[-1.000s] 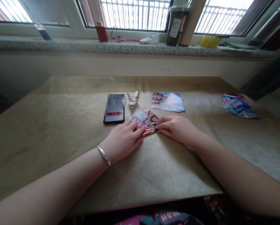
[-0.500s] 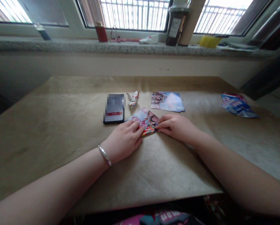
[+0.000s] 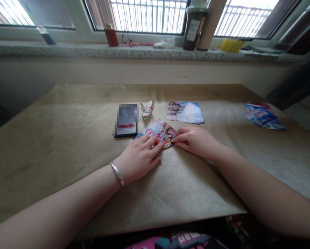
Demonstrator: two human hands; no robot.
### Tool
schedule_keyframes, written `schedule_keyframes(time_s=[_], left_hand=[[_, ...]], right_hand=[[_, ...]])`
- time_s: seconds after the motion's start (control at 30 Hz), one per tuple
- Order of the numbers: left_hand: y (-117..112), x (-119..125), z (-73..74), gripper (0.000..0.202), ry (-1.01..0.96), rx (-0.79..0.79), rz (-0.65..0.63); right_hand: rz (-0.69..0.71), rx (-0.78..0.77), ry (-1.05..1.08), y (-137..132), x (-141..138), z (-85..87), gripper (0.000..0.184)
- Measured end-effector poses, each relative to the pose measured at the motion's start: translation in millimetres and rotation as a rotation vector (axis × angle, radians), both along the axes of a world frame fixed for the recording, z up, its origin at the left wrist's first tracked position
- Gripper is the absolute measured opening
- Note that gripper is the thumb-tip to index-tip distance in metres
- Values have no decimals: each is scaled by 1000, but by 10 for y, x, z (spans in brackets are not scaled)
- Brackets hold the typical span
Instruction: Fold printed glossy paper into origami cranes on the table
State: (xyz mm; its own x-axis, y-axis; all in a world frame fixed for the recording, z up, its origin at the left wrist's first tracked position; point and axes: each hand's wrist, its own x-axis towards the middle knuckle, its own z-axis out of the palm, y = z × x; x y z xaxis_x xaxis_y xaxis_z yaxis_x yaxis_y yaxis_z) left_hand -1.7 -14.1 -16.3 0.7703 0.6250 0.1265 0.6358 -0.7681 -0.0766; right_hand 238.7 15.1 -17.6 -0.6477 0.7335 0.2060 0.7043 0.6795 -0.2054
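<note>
A colourful printed sheet of paper point(image 3: 158, 129) lies on the table with a narrow fold along its near edge. My left hand point(image 3: 140, 154) rests over the near left part of this sheet, its fingers flat on the folded strip and the thumb apart on the table. At the right corner, my right hand point(image 3: 193, 138) pinches the paper between thumb and fingers. Just beyond stands a small folded paper piece point(image 3: 147, 110), white with coloured patches. A phone point(image 3: 126, 121) with a blurred screen lies to its left.
More printed sheets point(image 3: 184, 112) lie flat behind my right hand. Several blue and red paper pieces point(image 3: 263, 116) are heaped at the table's right. The table point(image 3: 66, 145) meets a wall, above which a stone sill point(image 3: 144, 52) holds a dark container point(image 3: 193, 29) and other items.
My left hand has slid slightly right along the fold, its thumb now away from the paper, and more of the sheet's left side shows. My right hand has stayed in place.
</note>
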Motion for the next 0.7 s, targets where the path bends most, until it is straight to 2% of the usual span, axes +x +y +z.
schedule_keyframes(time_s=[0.2, 0.33, 0.47, 0.7], left_hand=[[4, 19, -9, 48, -21, -34, -28], [0, 43, 52, 52, -10, -72, -31], [-7, 36, 108, 48, -6, -123, -43], [-5, -9, 64, 47, -20, -103, -65]], right_hand=[[-13, 39, -59, -32, -19, 43, 19], [-8, 50, -98, -40, -26, 69, 19], [12, 110, -150, -62, -39, 90, 19], [103, 187, -129, -96, -98, 90, 22]])
